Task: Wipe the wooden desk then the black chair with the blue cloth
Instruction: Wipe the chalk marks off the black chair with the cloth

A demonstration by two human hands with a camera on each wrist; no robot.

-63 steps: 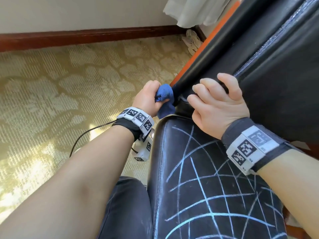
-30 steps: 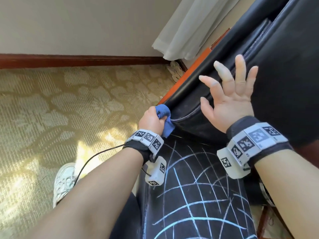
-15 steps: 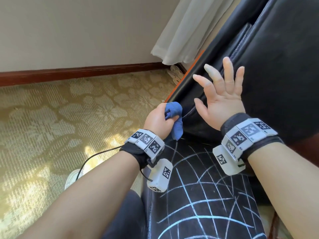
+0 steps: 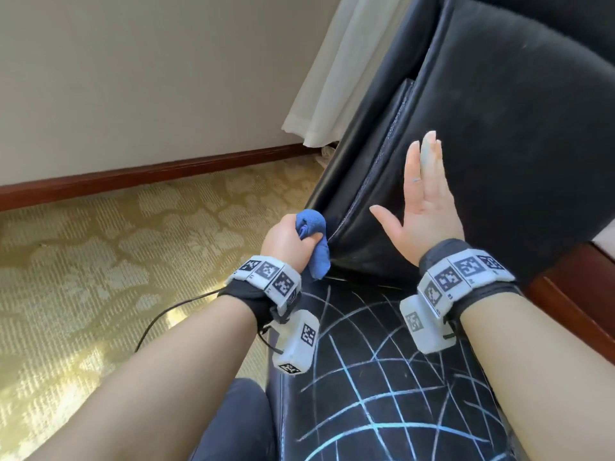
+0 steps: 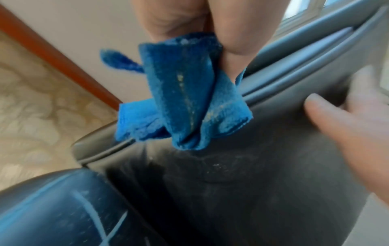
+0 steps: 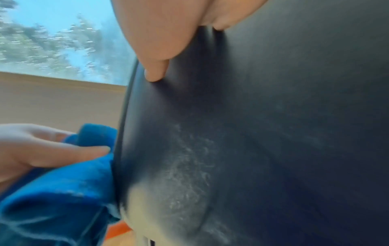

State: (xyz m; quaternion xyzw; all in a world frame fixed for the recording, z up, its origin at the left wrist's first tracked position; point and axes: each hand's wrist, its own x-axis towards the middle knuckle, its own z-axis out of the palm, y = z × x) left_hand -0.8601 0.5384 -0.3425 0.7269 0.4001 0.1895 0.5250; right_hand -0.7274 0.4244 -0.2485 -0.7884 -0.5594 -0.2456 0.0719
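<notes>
While the left hand (image 4: 285, 240) grips the bunched blue cloth (image 4: 314, 242) at the side edge of the black chair (image 4: 519, 134) backrest, just above the seat w/ chalk-like lines, the right hand (image 4: 427, 214) is spread flat, fingers straight, on the backrest. Beside the chair lies a patterned carpet (image 4: 100, 261).

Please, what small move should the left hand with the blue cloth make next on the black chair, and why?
Probably slide the blue cloth, bunched in the left hand, right across the lower backrest of the black chair. The cloth sits at the backrest's left edge, and pale dusty smears show on it near the open right hand.
</notes>
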